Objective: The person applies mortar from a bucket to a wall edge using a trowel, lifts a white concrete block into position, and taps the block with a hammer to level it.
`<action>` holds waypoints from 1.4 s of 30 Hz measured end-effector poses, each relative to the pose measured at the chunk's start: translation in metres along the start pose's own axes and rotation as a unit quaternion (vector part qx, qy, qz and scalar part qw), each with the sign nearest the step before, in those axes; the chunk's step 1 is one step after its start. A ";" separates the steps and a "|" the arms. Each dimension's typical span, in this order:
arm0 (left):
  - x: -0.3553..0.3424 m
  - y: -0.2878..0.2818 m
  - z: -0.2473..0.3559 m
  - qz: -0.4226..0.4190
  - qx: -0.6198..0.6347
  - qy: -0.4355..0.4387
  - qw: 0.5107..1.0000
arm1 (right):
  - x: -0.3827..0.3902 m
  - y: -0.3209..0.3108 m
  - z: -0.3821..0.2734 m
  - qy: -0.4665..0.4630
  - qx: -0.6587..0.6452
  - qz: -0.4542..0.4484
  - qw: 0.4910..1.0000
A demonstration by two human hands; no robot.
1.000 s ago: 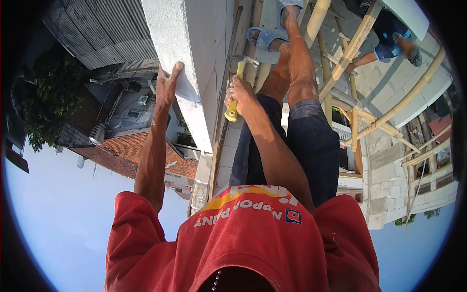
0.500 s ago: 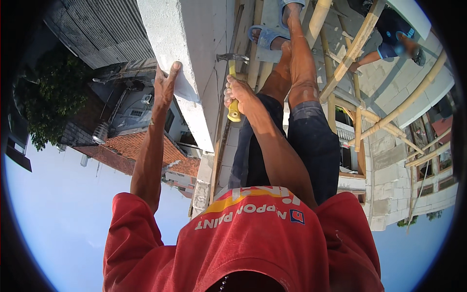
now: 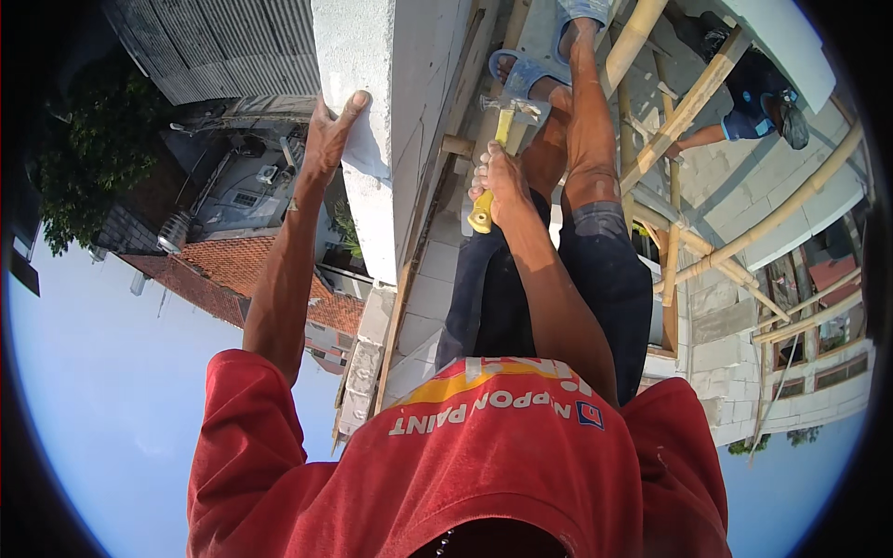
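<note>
A claw hammer [image 3: 504,126] with a yellow handle is gripped in my right hand [image 3: 503,181], fingers closed round it. Its head, blurred by motion, is at the far end, apart from the wall and above my lower legs. My left hand [image 3: 333,130] holds the outer edge of a long white block [image 3: 358,65] on top of the wall. The thumb lies on its white face; the fingers reach round the outer side and are partly hidden.
Bamboo poles and timber [image 3: 684,107] form scaffolding on the right. Another person [image 3: 749,98] is beyond it. My sandalled feet [image 3: 530,74] stand on a grey board. Tiled roofs [image 3: 228,270] and a corrugated sheet [image 3: 223,46] lie far below on the left, past the wall.
My right hand has swung the hammer to the right, away from the wall. My left hand keeps its hold on the white block; the whole view has shifted slightly.
</note>
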State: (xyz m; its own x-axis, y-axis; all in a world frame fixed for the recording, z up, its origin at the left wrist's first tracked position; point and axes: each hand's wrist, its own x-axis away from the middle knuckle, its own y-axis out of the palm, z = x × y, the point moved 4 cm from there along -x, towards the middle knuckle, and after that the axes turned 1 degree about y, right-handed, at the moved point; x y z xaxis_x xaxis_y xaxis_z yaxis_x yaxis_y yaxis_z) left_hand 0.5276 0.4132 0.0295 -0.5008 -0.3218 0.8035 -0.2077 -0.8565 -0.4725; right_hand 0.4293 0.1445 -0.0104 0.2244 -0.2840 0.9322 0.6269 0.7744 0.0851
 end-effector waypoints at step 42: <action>0.008 0.000 -0.001 0.004 0.043 0.010 0.999 | 0.070 0.233 -0.297 -0.252 0.705 -0.146 0.646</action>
State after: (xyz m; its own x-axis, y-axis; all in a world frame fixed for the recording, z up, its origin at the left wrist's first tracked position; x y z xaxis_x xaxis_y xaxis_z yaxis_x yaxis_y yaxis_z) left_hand 0.5225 0.4113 0.0361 -0.5186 -0.3207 0.7926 -0.1315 -0.8860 -0.4446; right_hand 0.8128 0.1370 -0.0293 -0.2435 -0.5904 0.7695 -0.7964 0.5745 0.1887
